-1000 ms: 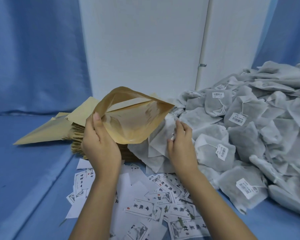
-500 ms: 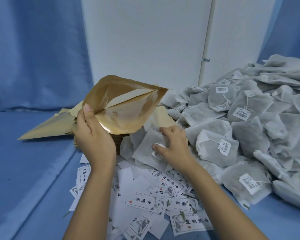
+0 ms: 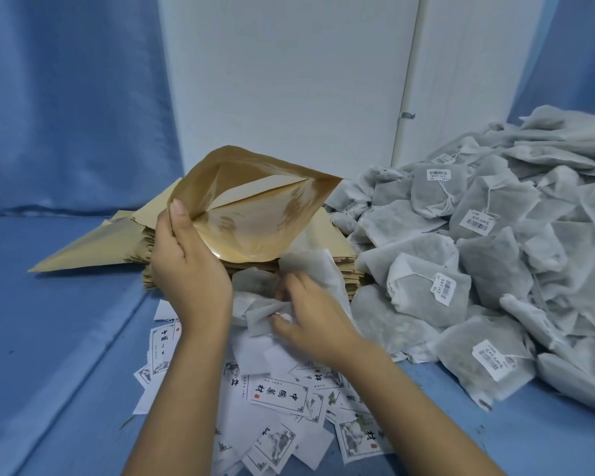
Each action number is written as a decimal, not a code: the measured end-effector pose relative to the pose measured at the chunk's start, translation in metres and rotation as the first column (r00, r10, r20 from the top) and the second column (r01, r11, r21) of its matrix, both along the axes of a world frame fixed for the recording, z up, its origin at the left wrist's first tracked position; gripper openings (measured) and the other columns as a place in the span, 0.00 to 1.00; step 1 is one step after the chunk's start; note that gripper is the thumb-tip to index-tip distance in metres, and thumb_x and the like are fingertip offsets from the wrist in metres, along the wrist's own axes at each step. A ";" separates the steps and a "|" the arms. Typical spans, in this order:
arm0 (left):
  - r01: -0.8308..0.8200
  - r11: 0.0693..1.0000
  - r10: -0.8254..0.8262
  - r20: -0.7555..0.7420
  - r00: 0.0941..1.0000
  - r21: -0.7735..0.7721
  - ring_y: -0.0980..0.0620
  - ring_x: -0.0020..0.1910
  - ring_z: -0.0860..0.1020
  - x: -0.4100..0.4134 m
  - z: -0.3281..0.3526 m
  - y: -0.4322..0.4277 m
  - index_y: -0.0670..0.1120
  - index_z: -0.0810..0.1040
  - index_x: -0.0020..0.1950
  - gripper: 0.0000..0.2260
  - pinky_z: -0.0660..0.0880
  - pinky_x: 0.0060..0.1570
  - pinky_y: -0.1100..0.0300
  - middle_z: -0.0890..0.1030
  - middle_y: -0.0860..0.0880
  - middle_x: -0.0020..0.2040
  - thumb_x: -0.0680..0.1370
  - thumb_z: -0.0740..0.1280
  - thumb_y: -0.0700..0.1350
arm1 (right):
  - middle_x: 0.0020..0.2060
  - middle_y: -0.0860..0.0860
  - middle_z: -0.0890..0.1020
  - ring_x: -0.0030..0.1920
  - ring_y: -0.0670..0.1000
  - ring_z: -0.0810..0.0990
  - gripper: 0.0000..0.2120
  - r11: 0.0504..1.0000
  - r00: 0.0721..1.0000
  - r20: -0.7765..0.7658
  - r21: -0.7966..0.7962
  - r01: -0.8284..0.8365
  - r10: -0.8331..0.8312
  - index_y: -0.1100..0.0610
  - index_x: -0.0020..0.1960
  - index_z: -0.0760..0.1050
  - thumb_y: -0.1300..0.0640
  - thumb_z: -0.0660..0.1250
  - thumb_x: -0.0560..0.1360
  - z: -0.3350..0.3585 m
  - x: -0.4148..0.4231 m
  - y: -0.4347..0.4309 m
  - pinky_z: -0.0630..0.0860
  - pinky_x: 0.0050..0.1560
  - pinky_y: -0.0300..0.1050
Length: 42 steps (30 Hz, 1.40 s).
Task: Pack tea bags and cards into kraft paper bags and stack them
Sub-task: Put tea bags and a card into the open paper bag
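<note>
1. The open kraft paper bag [image 3: 255, 214] is held up off the counter [image 3: 49, 338], left of centre, with its mouth gaping toward the camera and its glossy lining showing.
2. The left hand [image 3: 189, 269] grips the bag at the left corner of the mouth. The thumb [image 3: 177, 209] lies upright along the rim, the other fingers are hidden behind the bag, and the forearm rises from the near edge.
3. The right hand [image 3: 310, 317] is just below the bag's lower edge, back to the camera, with its fingers curled round a crumpled grey tea bag [image 3: 261, 304].
4. Right behind both hands lies a stack of flat kraft bags [image 3: 117, 242], fanned out to the left.
5. Printed cards [image 3: 279, 396] are scattered on the counter under the forearms, at the near side.
6. A big heap of tea bags [image 3: 478, 269] with barcode tags fills the right side.
7. At the far side stand a white panel [image 3: 289, 80] and blue curtains [image 3: 66, 97].
</note>
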State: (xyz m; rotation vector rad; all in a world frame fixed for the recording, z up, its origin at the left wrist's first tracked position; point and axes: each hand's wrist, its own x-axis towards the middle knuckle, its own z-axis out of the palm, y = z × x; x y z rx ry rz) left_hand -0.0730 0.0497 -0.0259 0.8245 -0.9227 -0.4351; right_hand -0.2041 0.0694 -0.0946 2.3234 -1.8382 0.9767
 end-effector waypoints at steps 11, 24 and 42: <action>-0.015 0.999 0.014 0.022 1.000 0.033 0.59 0.37 0.69 0.000 0.000 -0.001 0.40 0.76 0.47 0.17 0.65 0.37 0.75 0.78 0.39 0.46 0.83 0.54 0.50 | 0.58 0.52 0.76 0.63 0.55 0.69 0.08 0.992 0.995 -0.095 -0.121 -0.047 0.036 0.57 0.51 0.71 0.56 0.64 0.74 -0.007 -0.001 -0.004 0.62 0.63 0.48; -0.045 0.999 0.046 0.092 0.995 -0.014 0.55 0.38 0.69 0.002 -0.003 -0.004 0.39 0.76 0.51 0.18 0.65 0.39 0.72 0.77 0.48 0.38 0.82 0.53 0.50 | 0.47 0.47 0.80 0.44 0.44 0.78 0.15 0.917 0.777 0.594 0.155 -0.367 0.210 0.46 0.52 0.74 0.61 0.73 0.70 0.078 -0.035 0.034 0.77 0.48 0.45; 0.099 0.994 -0.061 0.485 0.872 -0.052 0.43 0.59 0.76 -0.015 -0.022 0.002 0.37 0.77 0.60 0.14 0.69 0.59 0.56 0.80 0.42 0.56 0.81 0.58 0.43 | 0.48 0.68 0.78 0.43 0.56 0.76 0.12 0.940 0.240 0.959 0.216 -0.265 -0.153 0.72 0.52 0.75 0.74 0.55 0.74 0.089 -0.010 0.009 0.77 0.45 0.50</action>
